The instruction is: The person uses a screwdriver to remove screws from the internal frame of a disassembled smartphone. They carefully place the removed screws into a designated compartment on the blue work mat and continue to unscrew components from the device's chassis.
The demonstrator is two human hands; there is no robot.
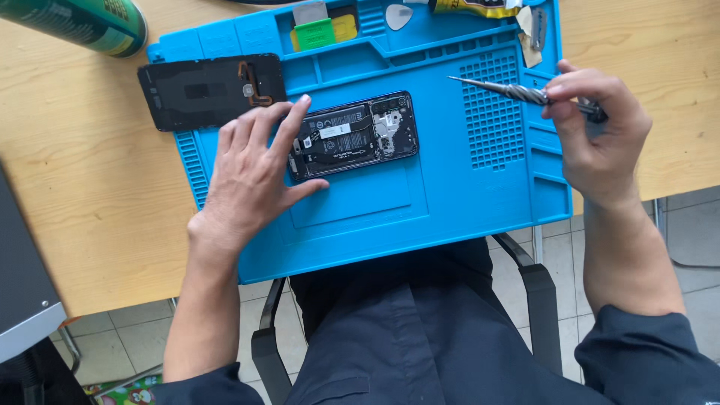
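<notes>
On the blue repair mat (465, 202), the left hand (251, 176) lies flat and open, its fingers (289, 124) pressing the near end of an opened phone (352, 136) that lies at the mat's middle with its inner boards showing. Off the mat's right edge the right hand (600, 135) pinches a slim metal screwdriver (510, 90) between thumb and fingertips, its tip hovering over the mat's grid of small holes, well apart from the phone. Past the mat's upper left corner rests the detached black back cover (206, 90) (half on the wooden table (90, 195)), and beyond it a green can (82, 22). Along the mat's far rim sit a green card (313, 34) and a white pick (398, 16)
</notes>
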